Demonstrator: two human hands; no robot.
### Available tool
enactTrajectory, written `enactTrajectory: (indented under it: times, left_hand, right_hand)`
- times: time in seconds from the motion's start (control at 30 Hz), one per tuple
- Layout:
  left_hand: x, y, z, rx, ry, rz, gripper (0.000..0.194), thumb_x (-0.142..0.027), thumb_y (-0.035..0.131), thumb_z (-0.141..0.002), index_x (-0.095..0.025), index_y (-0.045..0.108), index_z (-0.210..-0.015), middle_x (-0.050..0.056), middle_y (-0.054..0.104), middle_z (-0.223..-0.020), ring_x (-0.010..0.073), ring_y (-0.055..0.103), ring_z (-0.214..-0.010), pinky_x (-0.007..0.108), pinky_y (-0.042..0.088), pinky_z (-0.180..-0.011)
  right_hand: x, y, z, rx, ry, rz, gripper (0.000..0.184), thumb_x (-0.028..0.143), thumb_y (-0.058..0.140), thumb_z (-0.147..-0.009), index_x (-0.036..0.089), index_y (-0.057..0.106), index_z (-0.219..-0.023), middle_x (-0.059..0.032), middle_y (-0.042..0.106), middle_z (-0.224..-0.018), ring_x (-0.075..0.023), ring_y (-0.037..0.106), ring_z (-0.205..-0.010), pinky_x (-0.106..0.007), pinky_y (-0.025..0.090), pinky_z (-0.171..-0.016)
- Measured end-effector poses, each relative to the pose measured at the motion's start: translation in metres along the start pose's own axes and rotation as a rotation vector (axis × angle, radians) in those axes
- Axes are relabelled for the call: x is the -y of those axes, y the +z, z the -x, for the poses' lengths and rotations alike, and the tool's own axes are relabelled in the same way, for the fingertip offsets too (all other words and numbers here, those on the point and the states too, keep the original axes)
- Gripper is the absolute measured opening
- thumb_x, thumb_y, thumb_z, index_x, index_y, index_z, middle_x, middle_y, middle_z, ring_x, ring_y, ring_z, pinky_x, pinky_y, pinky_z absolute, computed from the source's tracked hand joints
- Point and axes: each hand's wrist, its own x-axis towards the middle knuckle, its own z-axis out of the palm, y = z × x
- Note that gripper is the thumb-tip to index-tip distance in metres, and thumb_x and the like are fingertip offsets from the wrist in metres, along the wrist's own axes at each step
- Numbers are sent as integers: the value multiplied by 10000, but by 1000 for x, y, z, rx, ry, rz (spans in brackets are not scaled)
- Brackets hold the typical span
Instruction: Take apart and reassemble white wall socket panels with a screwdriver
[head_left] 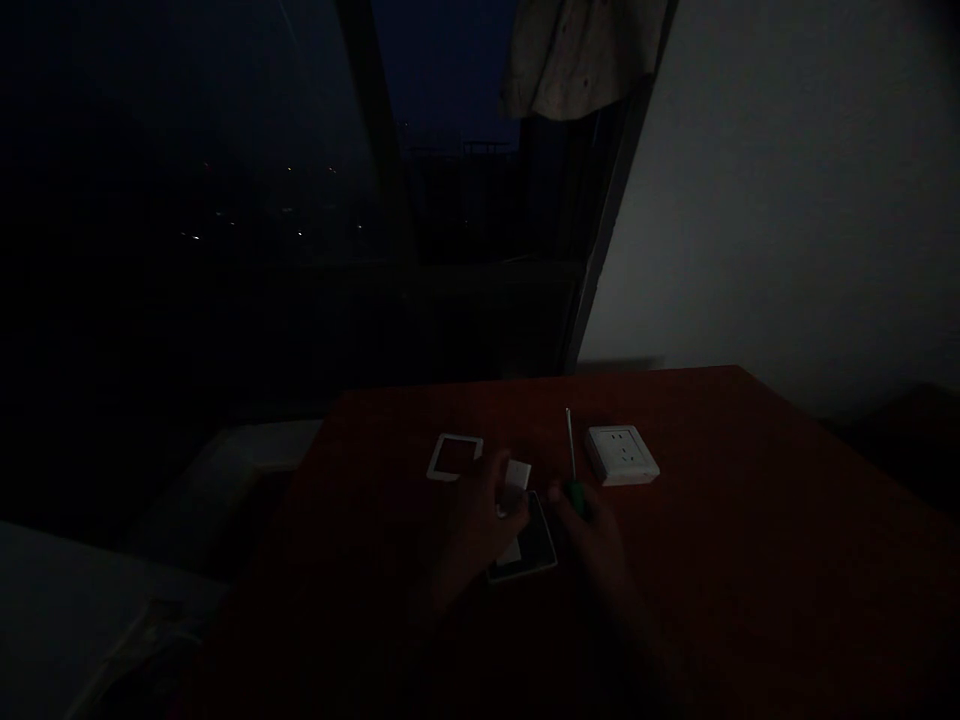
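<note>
The room is very dark. My left hand (472, 525) pinches a small white switch part (516, 475) above a dark square plate with a white rim (532, 550) on the red table (750, 540). My right hand (592, 530) is closed around the green handle of a screwdriver (572, 465), whose shaft points away from me. A white square frame (454, 456) lies to the left. To the right of the screwdriver, a white wall socket (622, 453) lies face up.
A white wall rises behind the table at right. A dark window with distant lights fills the left. A cloth (577, 55) hangs at the top. A pale surface (247, 450) sits left of the table.
</note>
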Motion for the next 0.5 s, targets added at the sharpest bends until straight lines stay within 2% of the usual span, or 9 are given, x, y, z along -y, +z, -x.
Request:
enactTrajectory:
  times: [0.07,0.23,0.37,0.5]
  left_hand:
    - [-7,9,10,22,35,40,534,-320,568,-821,-196,442,-1325,100,652,-1110,249,628,-971,348,496,-812]
    - [-6,24,18,73,111,52,476,-300,551,-844,-242,479,-1310,91,582,-1260,271,569,-1105,399,466,-925]
    - [6,22,21,90,100,143,425,-251,529,-858,-249,500,-1283,72,595,-1240,234,566,-1108,370,462,-949]
    - [20,16,24,69,85,162,369,-226,539,-844,-242,552,-1213,68,569,-1264,233,525,-1168,381,427,-1002]
  right_hand:
    - [2,1,2,18,-11,-8,408,583,631,-729,195,627,-856,-6,640,-712,-165,578,-622,-243,455,-543]
    - [2,2,3,29,-10,9,369,545,682,-692,188,630,-769,-8,636,-673,-169,576,-599,-251,462,-532]
    - [0,1,0,16,-16,34,443,543,668,-704,177,653,-953,-42,681,-791,-204,614,-678,-284,489,-584]
    - [-3,2,-2,46,-39,63,424,539,672,-702,176,663,-921,-52,679,-802,-220,621,-723,-295,497,-624]
